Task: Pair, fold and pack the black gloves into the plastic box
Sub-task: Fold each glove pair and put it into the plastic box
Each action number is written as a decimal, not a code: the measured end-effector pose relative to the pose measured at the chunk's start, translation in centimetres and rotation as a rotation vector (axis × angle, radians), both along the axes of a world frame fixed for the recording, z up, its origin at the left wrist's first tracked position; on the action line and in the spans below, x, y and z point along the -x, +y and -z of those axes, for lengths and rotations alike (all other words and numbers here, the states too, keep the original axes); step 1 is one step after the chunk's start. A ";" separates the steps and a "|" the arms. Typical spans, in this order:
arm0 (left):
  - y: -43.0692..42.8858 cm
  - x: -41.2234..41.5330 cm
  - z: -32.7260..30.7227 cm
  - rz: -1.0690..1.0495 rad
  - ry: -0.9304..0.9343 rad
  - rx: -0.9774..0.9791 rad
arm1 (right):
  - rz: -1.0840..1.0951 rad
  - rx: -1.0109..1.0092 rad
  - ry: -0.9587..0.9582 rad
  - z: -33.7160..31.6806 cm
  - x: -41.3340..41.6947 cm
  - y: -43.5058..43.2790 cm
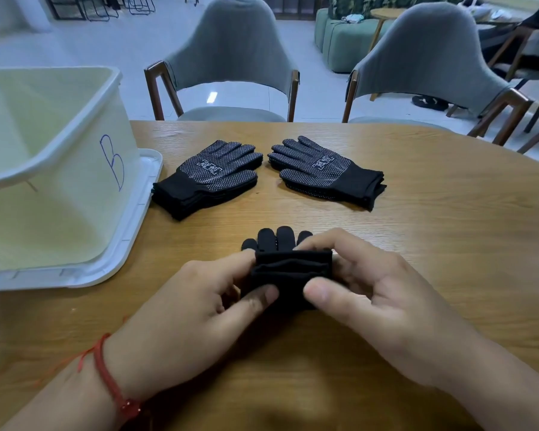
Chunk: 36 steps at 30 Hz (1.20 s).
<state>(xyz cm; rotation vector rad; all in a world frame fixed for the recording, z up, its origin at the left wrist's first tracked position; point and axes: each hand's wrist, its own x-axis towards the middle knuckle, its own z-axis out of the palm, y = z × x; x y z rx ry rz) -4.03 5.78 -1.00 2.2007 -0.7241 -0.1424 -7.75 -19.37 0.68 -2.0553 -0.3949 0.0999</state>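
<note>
Both the left hand [181, 309] and right hand [374, 303] pinch the folded gloves [290, 272], with the plastic box [75, 194] off to the left.

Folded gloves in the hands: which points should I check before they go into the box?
1. Left hand and right hand both pinch the folded gloves: ok.
2. Fold finished: not ok, glove tips stick out of it.
3. Fold holds two gloves: cannot tell.
4. Box open on top: ok.
5. Room in the box: cannot tell, its floor is partly hidden.
6. Stack by the box and other stack lie apart from the fold: ok.
</note>
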 end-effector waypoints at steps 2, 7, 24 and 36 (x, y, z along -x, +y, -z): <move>-0.2 0.0 -0.3 -0.006 0.027 0.032 | -0.002 0.086 0.014 0.3 -0.1 0.1; -0.5 -0.1 -0.1 -0.056 0.071 0.054 | 0.059 0.167 -0.007 1.1 -0.5 0.2; -0.6 -0.3 1.0 -0.209 -0.036 -0.062 | 0.328 0.395 -0.317 3.5 -1.9 0.2; -1.1 -0.5 1.4 -0.266 -0.188 -0.206 | -0.034 0.623 -0.423 4.8 -2.5 0.8</move>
